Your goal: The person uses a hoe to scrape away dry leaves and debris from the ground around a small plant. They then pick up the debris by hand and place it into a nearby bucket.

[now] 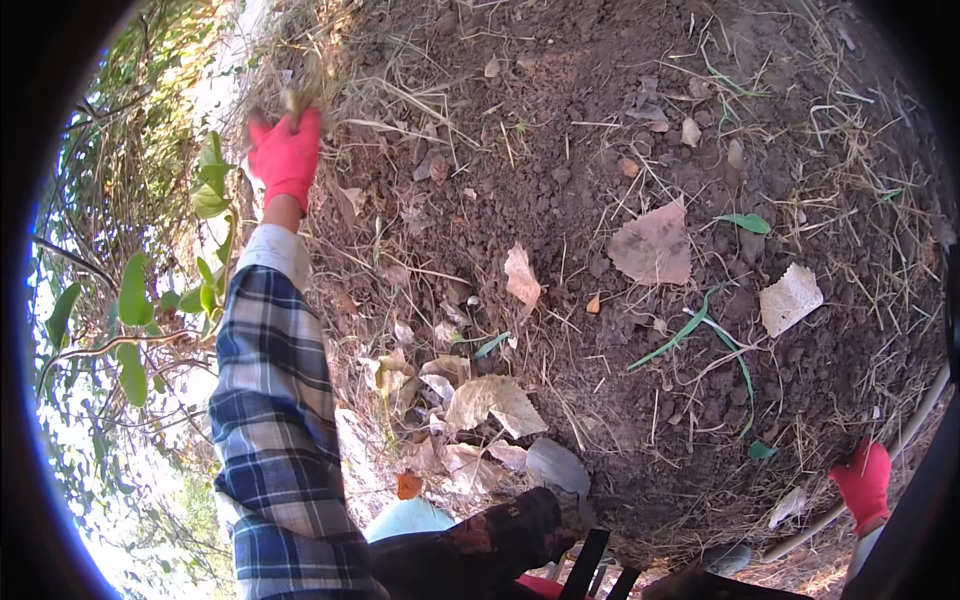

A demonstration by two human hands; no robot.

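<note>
My left hand (285, 154), in a red glove with dark fingertips, reaches to the upper left among dry grass (330, 56). Its fingers are blurred, and a pale tuft (301, 96) shows at their tips; whether they grip it cannot be told. At the lower right, my right hand (862, 480), gloved in the same red, is closed over a thin pale pole (802, 534). The pole runs on past the hand on both sides. Between the hands lies loose brown soil (570, 330) with straw and fallen leaves.
A leafy branch (135, 300) hangs along the left side. Large dry leaves (495, 405) gather near a dark patterned boot (517, 525) at the bottom. A rounded grey object (559, 466) lies beside the boot. Dark straps (585, 566) hang at the lower edge.
</note>
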